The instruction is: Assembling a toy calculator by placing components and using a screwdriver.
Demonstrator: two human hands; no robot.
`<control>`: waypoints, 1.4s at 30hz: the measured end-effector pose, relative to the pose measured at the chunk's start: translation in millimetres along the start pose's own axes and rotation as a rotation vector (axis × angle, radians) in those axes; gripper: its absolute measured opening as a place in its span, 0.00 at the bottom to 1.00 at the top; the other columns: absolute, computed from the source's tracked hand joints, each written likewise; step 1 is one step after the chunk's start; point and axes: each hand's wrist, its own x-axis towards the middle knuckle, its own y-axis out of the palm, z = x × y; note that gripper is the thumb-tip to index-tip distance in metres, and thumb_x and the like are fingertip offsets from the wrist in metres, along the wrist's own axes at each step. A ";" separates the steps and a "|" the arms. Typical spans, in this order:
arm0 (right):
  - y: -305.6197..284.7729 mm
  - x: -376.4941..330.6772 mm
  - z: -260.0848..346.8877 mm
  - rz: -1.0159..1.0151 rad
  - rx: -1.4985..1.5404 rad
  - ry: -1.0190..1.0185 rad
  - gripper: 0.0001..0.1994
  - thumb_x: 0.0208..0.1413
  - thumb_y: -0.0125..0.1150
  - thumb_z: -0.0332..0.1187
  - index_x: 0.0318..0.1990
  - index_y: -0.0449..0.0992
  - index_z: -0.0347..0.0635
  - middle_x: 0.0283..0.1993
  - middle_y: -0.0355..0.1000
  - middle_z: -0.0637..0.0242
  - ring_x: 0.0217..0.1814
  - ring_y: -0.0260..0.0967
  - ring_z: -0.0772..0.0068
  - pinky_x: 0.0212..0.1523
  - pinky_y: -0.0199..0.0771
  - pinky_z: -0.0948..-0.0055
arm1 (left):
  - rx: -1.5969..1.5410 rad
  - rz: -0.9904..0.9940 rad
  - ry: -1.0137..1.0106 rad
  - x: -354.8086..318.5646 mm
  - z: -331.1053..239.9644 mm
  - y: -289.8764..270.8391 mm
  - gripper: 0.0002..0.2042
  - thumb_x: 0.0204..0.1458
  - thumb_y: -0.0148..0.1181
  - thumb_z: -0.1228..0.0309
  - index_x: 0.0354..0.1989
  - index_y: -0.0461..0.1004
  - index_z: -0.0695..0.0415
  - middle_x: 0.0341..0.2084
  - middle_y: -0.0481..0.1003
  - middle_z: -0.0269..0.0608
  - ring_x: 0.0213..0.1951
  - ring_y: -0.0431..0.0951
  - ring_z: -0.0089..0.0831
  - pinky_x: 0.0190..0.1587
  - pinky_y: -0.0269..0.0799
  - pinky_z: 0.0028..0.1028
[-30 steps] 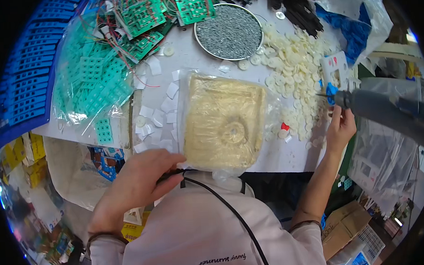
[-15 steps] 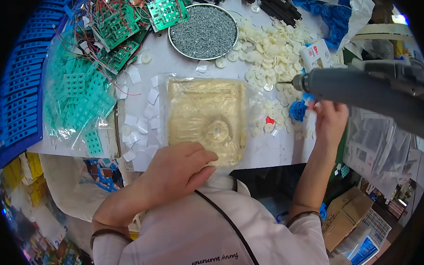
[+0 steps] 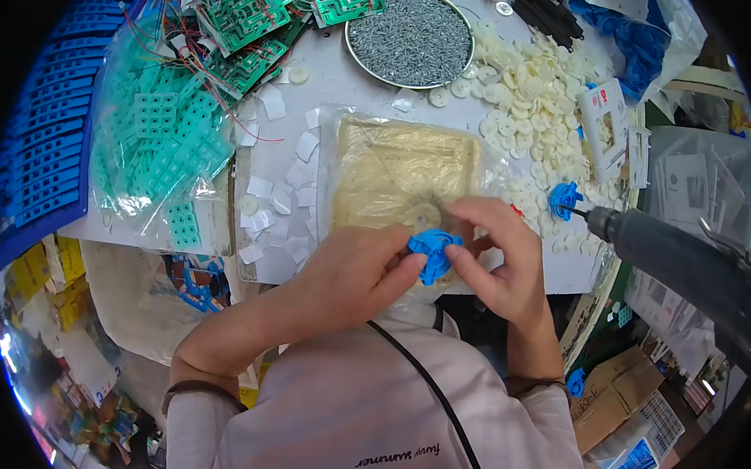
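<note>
My left hand (image 3: pixel 364 270) and my right hand (image 3: pixel 507 262) meet in front of my chest, both closed on a small round blue plastic part (image 3: pixel 434 255). Thumbs and fingertips pinch it from either side and cover some of its rim. Just below the hands lies a yellowish block wrapped in clear plastic (image 3: pixel 406 158), with a round raised shape on it partly hidden by my fingers. A second blue plastic part (image 3: pixel 564 201) rests to the right, close to the bit of a grey power screwdriver (image 3: pixel 661 247).
A round dish of screws (image 3: pixel 409 40) stands at the back. White plastic discs (image 3: pixel 529 102) are heaped right of it. Green circuit boards (image 3: pixel 245 22), bagged turquoise keypads (image 3: pixel 166 135) and white paper squares (image 3: pixel 294 196) lie leftward. Blue panels (image 3: pixel 48 123) are stacked at far left.
My right hand has come from the right side to the middle, and the blue part is now between both hands. My left hand has lifted off the wrapped block's edge. The view has shifted.
</note>
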 end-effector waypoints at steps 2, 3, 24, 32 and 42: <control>-1.8 9.1 -2.4 0.069 -0.243 -0.297 0.13 0.51 0.72 0.24 0.45 0.81 0.38 0.39 0.78 0.61 0.37 0.77 0.63 0.31 0.76 0.69 | 0.033 -0.007 0.045 0.9 0.8 0.7 0.08 0.63 0.58 0.68 0.38 0.76 0.62 0.21 0.74 0.43 0.20 0.71 0.37 0.26 0.66 0.34; -2.7 12.2 -4.0 0.098 -0.368 -0.447 0.12 0.49 0.73 0.25 0.43 0.81 0.39 0.38 0.77 0.61 0.37 0.76 0.60 0.31 0.76 0.67 | 0.076 -0.012 0.038 1.8 1.1 -0.5 0.08 0.63 0.59 0.68 0.39 0.76 0.62 0.21 0.74 0.43 0.20 0.72 0.38 0.26 0.66 0.35; 12.0 31.3 -9.5 0.056 -0.640 -0.250 0.08 0.48 0.71 0.26 0.34 0.77 0.41 0.28 0.71 0.60 0.30 0.68 0.53 0.32 0.69 0.58 | 0.486 0.196 0.393 -14.1 -18.5 -61.3 0.22 0.51 0.68 0.65 0.55 0.76 0.59 0.54 0.76 0.47 0.53 0.77 0.47 0.54 0.72 0.43; 0.4 15.0 -13.4 -0.025 -0.381 -0.201 0.11 0.48 0.70 0.24 0.40 0.80 0.40 0.27 0.70 0.62 0.29 0.68 0.59 0.32 0.67 0.63 | 0.875 -1.119 0.142 -6.3 -41.3 -325.3 0.11 0.56 0.64 0.64 0.38 0.81 0.60 0.32 0.81 0.43 0.40 0.80 0.41 0.45 0.74 0.39; -22.9 -3.9 -15.4 -0.068 -0.445 -0.145 0.09 0.47 0.70 0.23 0.37 0.80 0.39 0.27 0.71 0.62 0.28 0.71 0.60 0.30 0.69 0.62 | 1.055 -1.573 -0.132 42.4 -29.4 -550.5 0.20 0.50 0.70 0.52 0.41 0.82 0.57 0.39 0.83 0.53 0.45 0.82 0.50 0.49 0.76 0.45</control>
